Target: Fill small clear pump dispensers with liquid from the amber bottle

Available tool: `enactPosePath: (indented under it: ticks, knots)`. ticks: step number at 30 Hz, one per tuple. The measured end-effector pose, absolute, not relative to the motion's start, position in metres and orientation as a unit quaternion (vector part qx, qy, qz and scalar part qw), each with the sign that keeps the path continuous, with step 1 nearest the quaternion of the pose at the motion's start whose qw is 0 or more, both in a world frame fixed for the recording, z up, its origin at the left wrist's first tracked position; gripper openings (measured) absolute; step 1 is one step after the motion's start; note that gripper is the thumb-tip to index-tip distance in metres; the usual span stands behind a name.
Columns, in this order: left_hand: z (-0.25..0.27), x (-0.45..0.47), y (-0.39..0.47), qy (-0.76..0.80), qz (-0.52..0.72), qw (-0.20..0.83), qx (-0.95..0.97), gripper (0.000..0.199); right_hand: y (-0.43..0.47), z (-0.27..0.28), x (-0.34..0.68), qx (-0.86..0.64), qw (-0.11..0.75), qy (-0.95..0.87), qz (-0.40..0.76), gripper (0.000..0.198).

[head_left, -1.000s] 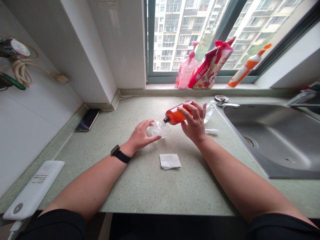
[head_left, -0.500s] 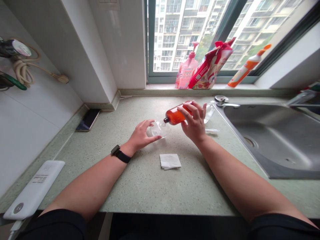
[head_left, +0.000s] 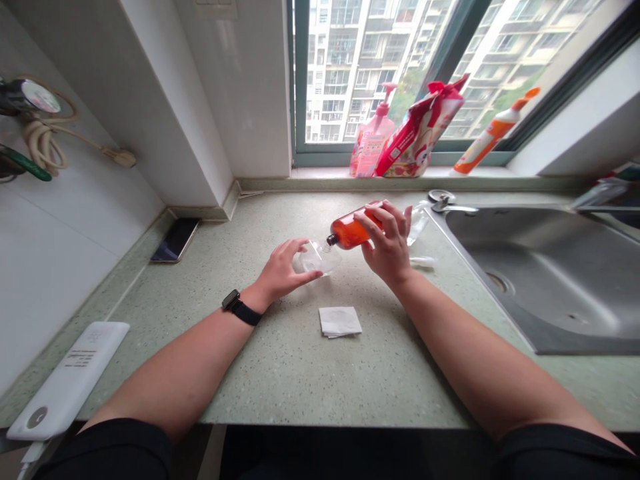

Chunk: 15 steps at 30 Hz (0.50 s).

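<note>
My right hand [head_left: 387, 243] is closed round an orange-red see-through bottle [head_left: 350, 227], tipped on its side with its dark, capless neck pointing left and slightly down. The bottle's mouth sits at the rim of a clear plastic container [head_left: 320, 259]. My left hand [head_left: 287, 267], with a black watch on the wrist, grips that container between thumb and fingers. Whether liquid is flowing is too fine to make out. A folded white paper tissue [head_left: 341, 322] lies on the counter nearer to me. Behind my right hand are a clear plastic item [head_left: 417, 223] and a small white item [head_left: 423, 262].
A steel sink [head_left: 560, 280] with a tap [head_left: 450, 203] fills the right side. On the sill stand a pink pump bottle [head_left: 371, 143], a red bag [head_left: 420, 137] and an orange-white bottle [head_left: 487, 140]. A phone [head_left: 176, 240] and white power bank [head_left: 70, 377] lie left.
Both hands, the bottle and the container hold almost the same place. The view has shifted only slightly.
</note>
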<state>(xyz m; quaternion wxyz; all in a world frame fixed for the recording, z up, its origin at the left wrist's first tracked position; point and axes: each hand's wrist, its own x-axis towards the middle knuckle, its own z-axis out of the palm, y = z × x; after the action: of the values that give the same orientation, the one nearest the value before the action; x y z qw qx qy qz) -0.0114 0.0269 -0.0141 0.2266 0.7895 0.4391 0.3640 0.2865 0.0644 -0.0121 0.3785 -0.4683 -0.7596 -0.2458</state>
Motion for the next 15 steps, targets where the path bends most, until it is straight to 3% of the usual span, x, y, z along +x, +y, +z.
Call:
enactPosePath:
  ticks: [15]
  knots:
    - [-0.014,-0.009,0.028,0.434,0.37,0.217,0.792,0.071,0.052,-0.008,0.284,-0.478,0.368,-0.751,-0.271,0.068]
